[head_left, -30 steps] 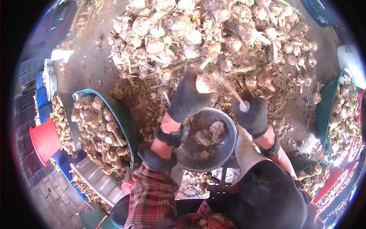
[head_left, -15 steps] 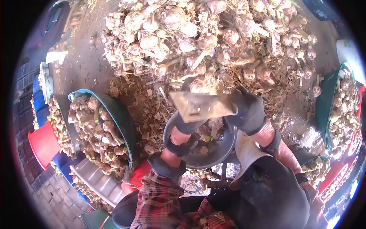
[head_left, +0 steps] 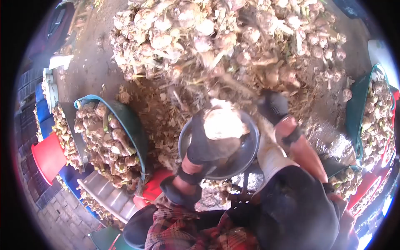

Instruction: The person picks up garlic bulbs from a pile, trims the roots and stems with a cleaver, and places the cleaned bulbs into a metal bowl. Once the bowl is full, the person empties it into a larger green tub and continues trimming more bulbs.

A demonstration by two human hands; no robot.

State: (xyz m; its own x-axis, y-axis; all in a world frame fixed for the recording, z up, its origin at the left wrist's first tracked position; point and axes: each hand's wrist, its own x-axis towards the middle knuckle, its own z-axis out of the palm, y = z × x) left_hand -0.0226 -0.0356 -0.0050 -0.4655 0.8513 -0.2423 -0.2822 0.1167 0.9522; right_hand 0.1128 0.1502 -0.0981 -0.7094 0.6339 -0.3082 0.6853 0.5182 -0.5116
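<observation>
Garlic bulb [head_left: 224, 123]: which hand is nearer?

Left hand [head_left: 208, 146]; it's closed round the bulb, above the bowl [head_left: 251, 143]. Right hand [head_left: 273, 107] sits apart, farther right, beside a blurred strip [head_left: 241, 87].

And the bulb's long axis?

Lost in glare. Blur, too: I can't tell if the right hand grips anything.

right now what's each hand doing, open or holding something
Left hand: closed around a pale garlic bulb.
Right hand: closed, apparently around a long tool, too blurred to identify.
</observation>
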